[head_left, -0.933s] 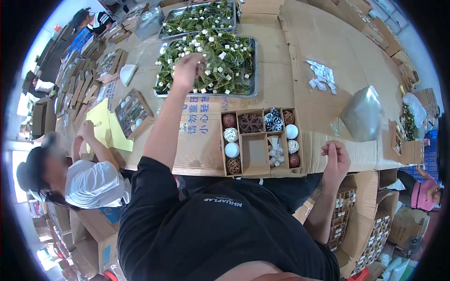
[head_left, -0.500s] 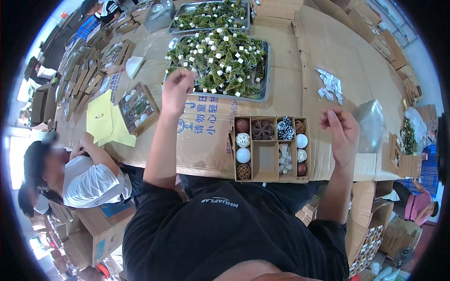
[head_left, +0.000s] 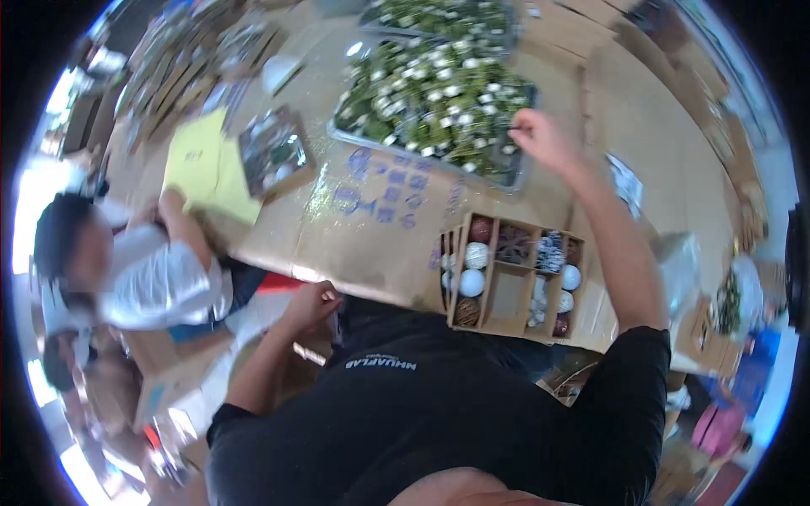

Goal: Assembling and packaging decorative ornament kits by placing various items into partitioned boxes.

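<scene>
My right hand (head_left: 544, 139) reaches over the right rim of a metal tray (head_left: 506, 181). Its thumb and fingertips are pinched together, and what they hold is too small to make out. Green sprigs (head_left: 456, 97) with white cube-shaped pieces fill that tray. Down by the table's front edge, my left hand (head_left: 310, 305) is loosely closed, its fingertips blurred. A divided cardboard box (head_left: 509, 295) lies in front of me, holding white, red and brown balls, a brown snowflake ornament (head_left: 512, 244), a frosted pinecone (head_left: 550, 251) and a white ornament (head_left: 538, 301). Its lower middle compartment is bare.
A second tray of sprigs (head_left: 447, 17) stands behind the first. To the left are a filled box (head_left: 274, 152), yellow sheets (head_left: 202, 169) and a seated person (head_left: 160, 270). White packets (head_left: 624, 181) and clear plastic (head_left: 677, 266) lie at right.
My right hand has moved from beside the box up to the tray's right side. The left hand has drawn back from the tray to the table's front edge. The whole view has shifted.
</scene>
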Action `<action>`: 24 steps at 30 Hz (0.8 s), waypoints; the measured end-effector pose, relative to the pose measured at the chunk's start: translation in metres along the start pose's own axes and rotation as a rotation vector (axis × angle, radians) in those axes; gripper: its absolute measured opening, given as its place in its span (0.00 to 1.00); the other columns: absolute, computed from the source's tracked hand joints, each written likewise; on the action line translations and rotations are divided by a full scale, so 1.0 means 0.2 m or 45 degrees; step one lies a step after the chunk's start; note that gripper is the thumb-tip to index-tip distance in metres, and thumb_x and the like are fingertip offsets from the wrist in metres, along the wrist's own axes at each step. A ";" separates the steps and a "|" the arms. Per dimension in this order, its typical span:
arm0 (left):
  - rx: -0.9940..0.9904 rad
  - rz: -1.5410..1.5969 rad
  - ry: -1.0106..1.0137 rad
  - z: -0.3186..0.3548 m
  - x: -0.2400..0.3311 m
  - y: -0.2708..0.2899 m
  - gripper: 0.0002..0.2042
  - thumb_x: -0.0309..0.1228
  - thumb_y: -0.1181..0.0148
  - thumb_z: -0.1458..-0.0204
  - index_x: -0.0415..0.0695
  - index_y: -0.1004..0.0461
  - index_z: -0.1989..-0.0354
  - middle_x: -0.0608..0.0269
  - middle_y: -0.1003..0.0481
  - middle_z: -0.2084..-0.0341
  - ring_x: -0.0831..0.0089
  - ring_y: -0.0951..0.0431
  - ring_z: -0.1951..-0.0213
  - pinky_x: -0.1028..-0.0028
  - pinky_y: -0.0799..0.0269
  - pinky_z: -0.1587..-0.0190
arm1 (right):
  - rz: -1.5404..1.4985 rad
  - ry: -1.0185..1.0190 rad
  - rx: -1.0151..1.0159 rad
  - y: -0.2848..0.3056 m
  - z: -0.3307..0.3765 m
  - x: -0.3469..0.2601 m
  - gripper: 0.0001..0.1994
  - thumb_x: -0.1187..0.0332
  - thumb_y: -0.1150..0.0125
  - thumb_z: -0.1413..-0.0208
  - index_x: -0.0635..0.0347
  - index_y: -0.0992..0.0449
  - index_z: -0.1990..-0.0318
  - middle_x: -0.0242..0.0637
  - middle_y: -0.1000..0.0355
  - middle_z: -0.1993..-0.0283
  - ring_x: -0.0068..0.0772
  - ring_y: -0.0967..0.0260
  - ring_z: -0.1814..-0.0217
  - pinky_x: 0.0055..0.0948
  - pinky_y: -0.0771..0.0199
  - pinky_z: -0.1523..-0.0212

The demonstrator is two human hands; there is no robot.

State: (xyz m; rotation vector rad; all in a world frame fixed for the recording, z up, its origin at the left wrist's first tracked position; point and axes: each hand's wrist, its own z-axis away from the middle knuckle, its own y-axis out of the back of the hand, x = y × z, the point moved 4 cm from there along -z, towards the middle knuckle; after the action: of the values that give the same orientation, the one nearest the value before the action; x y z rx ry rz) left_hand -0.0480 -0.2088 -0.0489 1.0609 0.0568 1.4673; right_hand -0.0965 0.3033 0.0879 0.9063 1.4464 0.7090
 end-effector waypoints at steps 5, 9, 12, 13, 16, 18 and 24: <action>0.442 0.242 0.616 0.32 -0.90 -0.17 0.15 0.41 0.40 0.47 0.39 0.21 0.66 0.48 0.20 0.71 0.59 0.20 0.68 0.58 0.27 0.64 | 0.603 0.190 -0.223 -0.08 -0.12 0.14 0.16 0.64 0.34 0.48 0.64 0.25 0.56 0.52 0.26 0.60 0.57 0.29 0.55 0.47 0.28 0.55; 0.240 0.004 1.036 0.79 -1.63 -0.66 0.11 0.39 0.43 0.44 0.46 0.20 0.62 0.57 0.19 0.71 0.60 0.18 0.68 0.62 0.25 0.66 | 0.571 0.251 -0.199 -0.09 -0.23 0.40 0.09 0.67 0.38 0.43 0.65 0.25 0.62 0.47 0.27 0.67 0.50 0.29 0.66 0.41 0.30 0.63; -0.347 -0.830 0.837 1.03 -1.79 -0.97 0.14 0.34 0.48 0.41 0.51 0.25 0.48 0.62 0.18 0.62 0.65 0.18 0.59 0.66 0.22 0.62 | 0.298 0.065 -0.206 -0.18 -0.24 0.40 0.09 0.67 0.38 0.41 0.65 0.24 0.62 0.41 0.28 0.72 0.34 0.31 0.71 0.32 0.31 0.66; -0.273 -0.698 0.904 0.72 -1.63 -1.01 0.15 0.33 0.49 0.42 0.48 0.25 0.47 0.61 0.19 0.61 0.63 0.18 0.57 0.64 0.22 0.60 | 0.326 0.030 -0.192 -0.02 -0.16 0.46 0.10 0.66 0.38 0.40 0.67 0.24 0.63 0.36 0.30 0.75 0.25 0.36 0.73 0.26 0.34 0.67; 0.216 0.135 1.407 0.76 -1.60 -1.12 0.17 0.42 0.43 0.46 0.44 0.23 0.53 0.51 0.19 0.62 0.55 0.19 0.56 0.61 0.23 0.53 | 0.066 0.029 -0.117 -0.07 -0.20 0.41 0.13 0.63 0.40 0.41 0.68 0.25 0.64 0.33 0.29 0.72 0.23 0.35 0.70 0.26 0.34 0.67; 0.268 0.025 1.550 0.73 -1.59 -1.05 0.19 0.42 0.42 0.47 0.45 0.22 0.50 0.44 0.29 0.45 0.40 0.33 0.41 0.55 0.32 0.42 | -0.509 -0.558 -0.168 -0.11 -0.25 0.37 0.13 0.58 0.40 0.43 0.59 0.24 0.69 0.25 0.35 0.76 0.18 0.41 0.76 0.23 0.39 0.71; 1.626 0.107 0.206 0.23 -0.65 -0.02 0.20 0.23 0.42 0.49 0.40 0.32 0.45 0.46 0.34 0.50 0.54 0.28 0.52 0.62 0.28 0.50 | -1.506 -0.725 0.356 0.37 -0.27 0.17 0.06 0.66 0.37 0.44 0.58 0.24 0.66 0.27 0.33 0.72 0.21 0.41 0.71 0.24 0.40 0.71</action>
State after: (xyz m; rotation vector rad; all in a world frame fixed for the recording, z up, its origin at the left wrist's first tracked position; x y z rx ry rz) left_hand -0.0408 -0.3374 -0.0976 1.9328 1.2002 1.5542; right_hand -0.1393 0.3747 0.1383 0.2684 1.2748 -0.5991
